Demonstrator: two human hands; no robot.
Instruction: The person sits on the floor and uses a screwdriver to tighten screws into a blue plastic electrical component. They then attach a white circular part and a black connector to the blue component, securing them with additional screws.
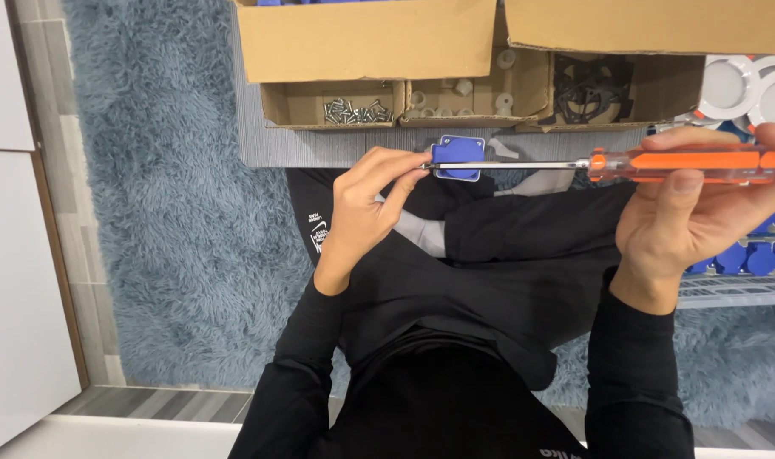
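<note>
My left hand [366,208] pinches the metal tip of a long screwdriver [685,161] between thumb and fingers, right beside a small blue square plastic part [457,155] lying on the grey board. My right hand [702,217] is wrapped around the screwdriver's orange transparent handle, holding the tool level and pointing left. Whether a screw sits on the tip is hidden by the fingers.
Open cardboard boxes stand at the top: one tray of silver screws [357,110], one of white plastic pieces [459,98], one with black round parts [590,89]. White rings [732,85] and several blue parts [749,255] lie on a wire rack at right. Blue shag rug [175,212] covers the floor.
</note>
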